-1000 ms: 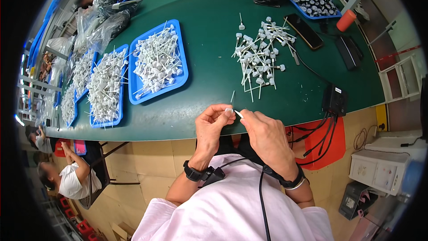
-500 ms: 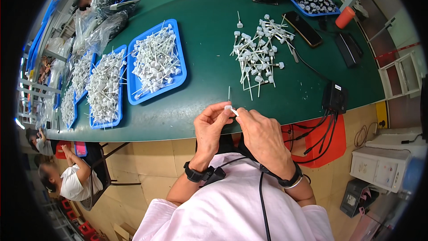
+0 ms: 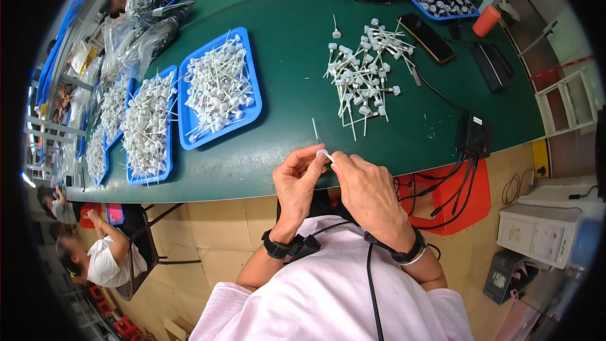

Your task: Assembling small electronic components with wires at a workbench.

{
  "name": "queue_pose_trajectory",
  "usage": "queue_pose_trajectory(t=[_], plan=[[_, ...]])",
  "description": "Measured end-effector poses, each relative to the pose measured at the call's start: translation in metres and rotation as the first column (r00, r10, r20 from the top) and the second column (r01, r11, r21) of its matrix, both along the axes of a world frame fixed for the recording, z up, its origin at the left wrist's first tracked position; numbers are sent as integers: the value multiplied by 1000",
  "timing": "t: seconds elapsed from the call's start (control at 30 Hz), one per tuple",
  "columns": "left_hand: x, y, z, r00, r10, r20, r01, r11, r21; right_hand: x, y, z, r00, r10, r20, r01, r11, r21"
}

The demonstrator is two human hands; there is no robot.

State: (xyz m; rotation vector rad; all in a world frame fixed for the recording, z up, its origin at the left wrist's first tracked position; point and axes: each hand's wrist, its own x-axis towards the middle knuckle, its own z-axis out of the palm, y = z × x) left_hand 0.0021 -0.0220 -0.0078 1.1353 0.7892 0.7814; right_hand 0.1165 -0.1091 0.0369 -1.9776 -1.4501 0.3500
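A small white plastic piece with a blocky head and a thin, pale stem [image 3: 321, 153] is pinched between the thumb and fingers of the left hand [image 3: 293, 180], just above the near edge of the bench; its stem is pointed away from the body. The right hand [image 3: 369, 192] is closed at the fingertips on a slender white tip [image 3: 329, 158], which is brought against or just beside the head; whether contact is made cannot be told.

Beyond the hands, a loose heap of similar white-headed stems [image 3: 363, 79] is spread on the dark green bench [image 3: 284, 57]. To the left, a blue rectangular plastic tray [image 3: 255, 104] is filled with more of them. To the right of the heap, a black flat phone [image 3: 427, 39] is laid, and farther out an orange-red cylinder [image 3: 486, 21] is seen. A black box with cables [image 3: 473, 136] is set at the bench's right front edge.
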Motion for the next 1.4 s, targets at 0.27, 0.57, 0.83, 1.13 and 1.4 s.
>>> queue_pose_trajectory(t=[0.27,0.57,0.83,1.13,1.4], plan=[[-1,-1,-8,1000,0,-27,0,1000,26,4,3,1,997,40,60,-34,996,-88],[-2,6,5,997,-72,9,73,990,-119,13,-1,19,992,24,125,-17,998,-59],[-2,4,3,996,-91,-20,91,996,-4,10,1,16,975,30,219,-21,999,-41],[-5,3,5,999,-26,-33,27,999,27,2,5,12,966,17,257,-20,1000,11],[-5,2,3,999,-17,-43,19,998,55,-7,3,14,951,1,308,16,999,-52]])
